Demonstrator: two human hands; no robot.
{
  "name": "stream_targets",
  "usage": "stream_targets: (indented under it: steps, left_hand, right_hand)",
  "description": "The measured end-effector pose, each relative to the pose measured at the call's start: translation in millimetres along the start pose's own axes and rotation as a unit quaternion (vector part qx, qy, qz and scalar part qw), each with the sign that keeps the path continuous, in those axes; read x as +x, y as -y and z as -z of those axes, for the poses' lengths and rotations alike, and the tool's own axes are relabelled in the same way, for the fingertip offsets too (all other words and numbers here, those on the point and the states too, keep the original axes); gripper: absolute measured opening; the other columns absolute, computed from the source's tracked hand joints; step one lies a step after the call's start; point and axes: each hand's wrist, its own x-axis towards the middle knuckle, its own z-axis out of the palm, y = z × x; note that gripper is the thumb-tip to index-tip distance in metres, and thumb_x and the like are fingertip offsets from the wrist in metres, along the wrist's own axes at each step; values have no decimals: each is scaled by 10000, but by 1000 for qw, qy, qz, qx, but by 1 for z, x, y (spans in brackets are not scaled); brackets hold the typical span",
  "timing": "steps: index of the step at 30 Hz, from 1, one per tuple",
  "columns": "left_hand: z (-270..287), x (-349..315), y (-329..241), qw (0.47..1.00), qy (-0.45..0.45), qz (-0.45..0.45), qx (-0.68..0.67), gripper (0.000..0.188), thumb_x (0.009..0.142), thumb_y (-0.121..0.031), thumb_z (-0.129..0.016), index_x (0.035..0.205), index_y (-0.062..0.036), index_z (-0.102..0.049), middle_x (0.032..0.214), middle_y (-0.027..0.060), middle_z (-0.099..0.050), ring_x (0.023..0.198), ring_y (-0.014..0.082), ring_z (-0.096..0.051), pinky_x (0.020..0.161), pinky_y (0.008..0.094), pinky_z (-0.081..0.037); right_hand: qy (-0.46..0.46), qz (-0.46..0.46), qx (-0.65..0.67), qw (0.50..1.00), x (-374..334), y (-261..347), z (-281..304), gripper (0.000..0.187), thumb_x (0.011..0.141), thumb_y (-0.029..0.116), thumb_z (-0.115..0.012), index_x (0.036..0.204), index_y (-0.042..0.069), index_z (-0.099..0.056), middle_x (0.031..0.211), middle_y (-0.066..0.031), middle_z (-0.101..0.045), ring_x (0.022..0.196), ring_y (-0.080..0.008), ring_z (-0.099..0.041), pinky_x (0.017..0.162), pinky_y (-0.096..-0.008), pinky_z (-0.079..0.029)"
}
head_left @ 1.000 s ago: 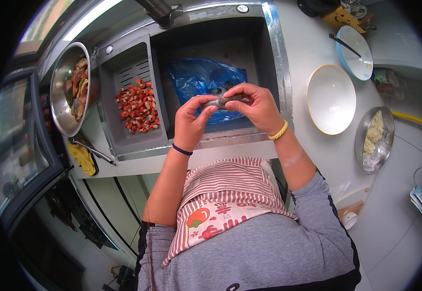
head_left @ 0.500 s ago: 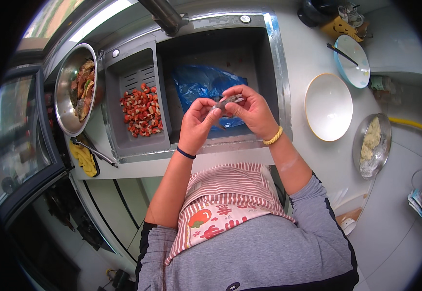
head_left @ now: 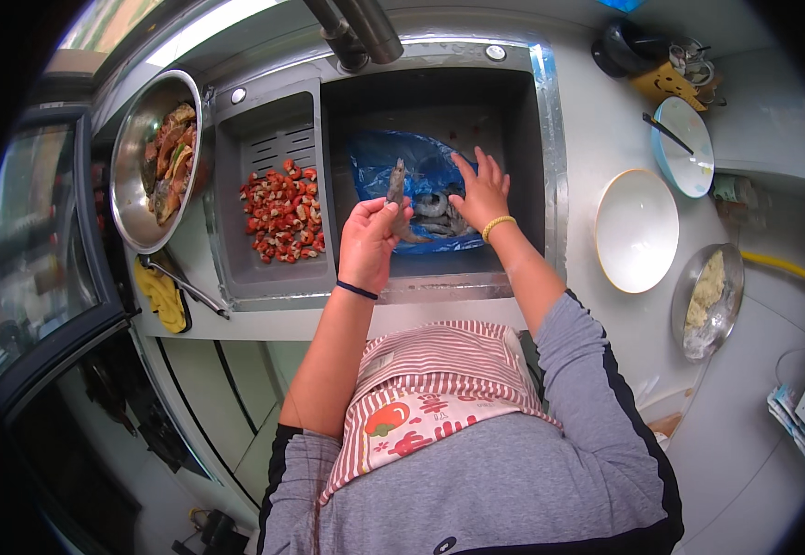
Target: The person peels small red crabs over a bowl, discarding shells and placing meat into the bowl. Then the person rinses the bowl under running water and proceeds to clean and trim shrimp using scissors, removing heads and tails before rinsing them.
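Observation:
Between the fingers and thumb of my left hand (head_left: 369,239) is a grey raw shrimp (head_left: 396,190), held upright over the near left part of the blue plastic bag (head_left: 375,157). My right hand (head_left: 484,191) is empty, its fingers spread above the bag's right side. Several more raw shrimp (head_left: 435,215) lie in the opened bag beside that hand. The bag rests in the large basin of the dark grey sink (head_left: 518,120). In the smaller left basin sits a heap of red and whitish pieces (head_left: 282,213) whose kind I cannot make out.
A steel bowl of meat or fish pieces (head_left: 169,166) stands left of the sink, near a yellow cloth (head_left: 160,296). The tap (head_left: 365,32) rises behind. On the right are a white bowl (head_left: 637,231), a blue-rimmed bowl (head_left: 685,153) and a steel bowl with pale dough-like food (head_left: 710,287).
My right hand has let go of the shrimp and moved right over the bag, fingers spreading. The left hand keeps the shrimp, now turned upright. Shrimp in the bag have come into view.

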Motion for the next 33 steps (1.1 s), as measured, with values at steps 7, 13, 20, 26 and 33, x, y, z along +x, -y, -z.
stream_targets:
  steps: [7, 13, 20, 26, 33]
  left_hand:
    - [0, 16, 8, 994, -10, -79, 81, 197, 867, -65, -675, 982, -51, -516, 961, 90, -657, 844, 116, -616, 726, 221, -464]
    - [-2, 26, 9, 994, 40, -63, 81, 153, 857, -68, -678, 897, -68, -530, 859, 39, -628, 729, 71, -553, 654, 194, -427]
    - [2, 37, 11, 997, 52, 10, -64, 192, 880, -105, -673, 973, -101, -505, 854, 21, -616, 721, 80, -567, 643, 210, -428]
    - [14, 34, 1, 998, -31, 39, -49, 464, 881, -103, -672, 1273, -36, -432, 934, 28, -616, 759, 88, -580, 659, 212, -448]
    - [45, 45, 9, 997, 16, 73, -34, 225, 919, -132, -625, 1130, -61, -590, 869, -37, -610, 709, 37, -546, 626, 184, -420]
  right_hand:
    - [-64, 152, 450, 877, -14, 46, 58, 246, 864, 84, -622, 1107, 92, -661, 1154, -121, -588, 969, -226, -623, 815, -290, -518]
    - [-55, 171, 439, 880, -11, 68, 63, 225, 869, 50, -601, 1077, 64, -687, 979, -99, -647, 868, -211, -648, 766, -282, -522]
    - [26, 170, 365, 915, 0, 61, 70, 270, 853, 93, -612, 1117, 77, -666, 1015, -113, -638, 897, -251, -639, 781, -312, -517]
    - [-67, 98, 147, 982, 38, 16, 26, 528, 785, 225, -701, 1280, 169, -528, 1316, -114, -513, 1224, -339, -454, 1015, -459, -382]
    - [240, 10, 51, 969, 43, -10, -68, 475, 857, 225, -634, 1314, 175, -512, 1211, -144, -612, 1137, -337, -566, 980, -467, -426]
